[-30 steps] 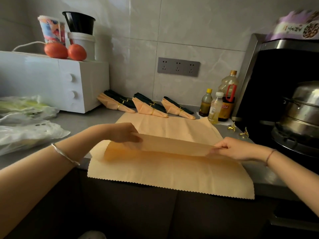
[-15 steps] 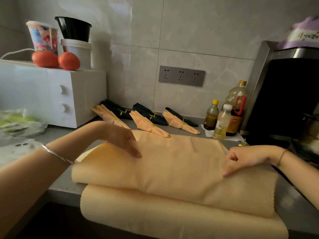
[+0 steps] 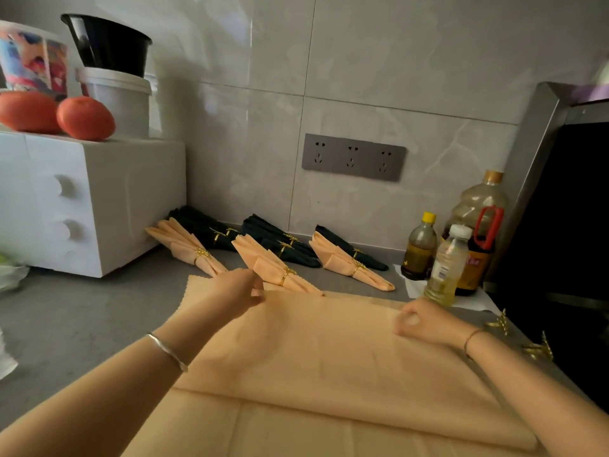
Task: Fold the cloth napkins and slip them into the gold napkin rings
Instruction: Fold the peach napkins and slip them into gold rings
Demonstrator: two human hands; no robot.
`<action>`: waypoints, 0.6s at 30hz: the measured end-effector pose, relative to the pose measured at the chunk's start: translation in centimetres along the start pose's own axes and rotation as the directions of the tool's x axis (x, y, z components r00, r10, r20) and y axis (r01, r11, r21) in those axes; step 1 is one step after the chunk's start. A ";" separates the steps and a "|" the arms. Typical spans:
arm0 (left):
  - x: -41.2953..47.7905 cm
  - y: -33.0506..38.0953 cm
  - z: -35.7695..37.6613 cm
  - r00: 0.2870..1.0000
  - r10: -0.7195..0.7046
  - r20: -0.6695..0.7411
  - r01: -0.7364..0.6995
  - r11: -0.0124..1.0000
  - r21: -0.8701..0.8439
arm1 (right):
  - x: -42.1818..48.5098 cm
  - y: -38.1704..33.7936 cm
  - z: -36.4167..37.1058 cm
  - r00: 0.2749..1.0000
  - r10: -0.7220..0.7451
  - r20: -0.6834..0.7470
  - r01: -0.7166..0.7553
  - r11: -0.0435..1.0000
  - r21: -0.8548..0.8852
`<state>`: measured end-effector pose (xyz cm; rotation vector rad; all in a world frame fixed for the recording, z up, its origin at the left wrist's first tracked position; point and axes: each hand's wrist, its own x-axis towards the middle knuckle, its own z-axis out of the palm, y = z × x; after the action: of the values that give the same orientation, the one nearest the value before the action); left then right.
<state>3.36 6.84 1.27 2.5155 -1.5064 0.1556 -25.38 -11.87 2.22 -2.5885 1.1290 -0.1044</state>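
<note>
A peach cloth napkin lies folded over itself on the grey counter. My left hand pinches the fold's far left edge. My right hand pinches the far right edge with curled fingers. Behind them, several folded peach napkins and dark napkins sit in gold rings along the wall. Two loose gold napkin rings lie at the counter's right edge.
A white microwave stands at the left, with tomatoes and cups on top. Oil bottles stand right of the napkins. A dark appliance fills the right side. A plastic bag lies at the far left.
Both hands have carried the napkin's near flap over and away toward the wall, laying it as a fold. The camera has moved closer to the counter.
</note>
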 end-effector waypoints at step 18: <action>5.0 -10.3 3.8 0.935 -0.279 0.219 0.340 0.884 -0.323 | 12.5 -14.4 7.7 0.953 -0.239 -0.188 0.277 0.938 0.208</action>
<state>14.75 6.40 -2.68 2.4670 -1.0380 -0.3561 -5.21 -9.79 -1.29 -2.5353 0.7633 -0.4829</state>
